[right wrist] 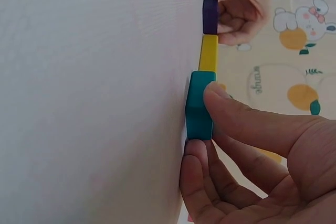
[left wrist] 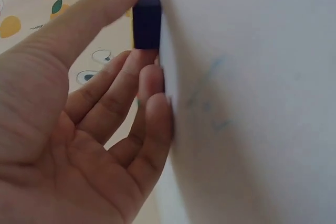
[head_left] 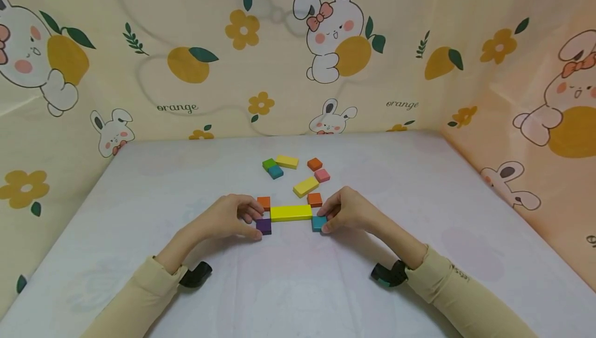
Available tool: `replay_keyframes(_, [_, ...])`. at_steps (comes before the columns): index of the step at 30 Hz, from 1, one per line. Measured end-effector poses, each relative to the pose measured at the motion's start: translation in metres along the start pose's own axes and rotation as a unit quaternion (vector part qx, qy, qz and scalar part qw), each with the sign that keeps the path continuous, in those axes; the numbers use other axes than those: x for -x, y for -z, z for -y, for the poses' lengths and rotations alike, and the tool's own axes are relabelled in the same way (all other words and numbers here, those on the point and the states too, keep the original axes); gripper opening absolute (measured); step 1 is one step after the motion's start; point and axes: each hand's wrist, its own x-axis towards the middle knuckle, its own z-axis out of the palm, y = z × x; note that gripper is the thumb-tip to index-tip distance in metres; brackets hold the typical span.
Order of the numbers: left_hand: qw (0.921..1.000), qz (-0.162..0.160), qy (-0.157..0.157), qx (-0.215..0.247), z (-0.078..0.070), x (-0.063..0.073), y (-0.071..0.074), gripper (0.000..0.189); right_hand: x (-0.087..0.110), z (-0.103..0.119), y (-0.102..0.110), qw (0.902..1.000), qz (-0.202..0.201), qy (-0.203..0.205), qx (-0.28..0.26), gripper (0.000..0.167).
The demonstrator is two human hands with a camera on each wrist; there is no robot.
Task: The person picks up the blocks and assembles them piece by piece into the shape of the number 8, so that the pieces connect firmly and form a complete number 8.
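Left hand [head_left: 230,220] pinches the purple block [head_left: 263,225], right hand [head_left: 346,211] pinches the teal block [head_left: 318,222], each squared against an end of the yellow bar [head_left: 291,212] on the tabletop [head_left: 139,198].

- The long bar [head_left: 291,212] lies crosswise on the table [head_left: 419,255], between the two hands.
- One small cube [head_left: 263,225] sits at the bar's left end, toward the near side, held by the left hand [head_left: 228,219].
- Another small cube [head_left: 318,222] sits at the bar's right end, held by the right hand [head_left: 349,211].
- Two further cubes [head_left: 264,203] touch the bar's far corners.
- Loose blocks [head_left: 298,172] lie farther back.
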Motion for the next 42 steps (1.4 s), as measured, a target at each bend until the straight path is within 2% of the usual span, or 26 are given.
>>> replay_keyframes(3, [0.9996,-0.008,-0.026,-0.004,0.001,0.003,0.007,0.048,-0.001,0.001,-0.001,1.0,0.0,0.001,-0.001,0.026])
replay_keyframes(8, [0.9958,-0.055,-0.072,-0.012,0.001,0.006,0.022,0.04,-0.001,0.002,-0.003,1.0,0.003,0.001,0.0,0.026])
replay_keyframes(11, [0.9924,-0.076,-0.093,-0.026,0.001,0.001,0.031,0.037,-0.001,0.002,-0.004,1.0,0.003,0.002,0.004,0.025])
replay_keyframes(14, [0.9899,-0.087,-0.103,-0.045,0.002,-0.011,0.04,0.038,-0.002,0.001,-0.003,1.0,0.001,0.002,0.009,0.025])
replay_keyframes(19, [0.9905,-0.079,-0.091,-0.066,0.003,-0.037,0.053,0.039,-0.001,-0.003,0.0,1.0,-0.001,-0.001,0.007,0.025])
replay_keyframes(27, [0.9952,-0.058,-0.062,-0.048,0.001,-0.071,0.059,0.043,0.003,-0.003,0.004,1.0,-0.005,-0.005,0.002,0.024])
replay_keyframes(35, [0.9973,-0.055,-0.008,-0.047,0.003,-0.088,0.063,0.046,0.003,-0.001,0.004,1.0,-0.004,-0.007,-0.002,0.027])
replay_keyframes(42, [0.9986,-0.046,0.008,-0.025,0.01,-0.096,0.067,0.051,0.0,-0.001,0.002,0.9999,-0.007,-0.008,-0.001,0.028])
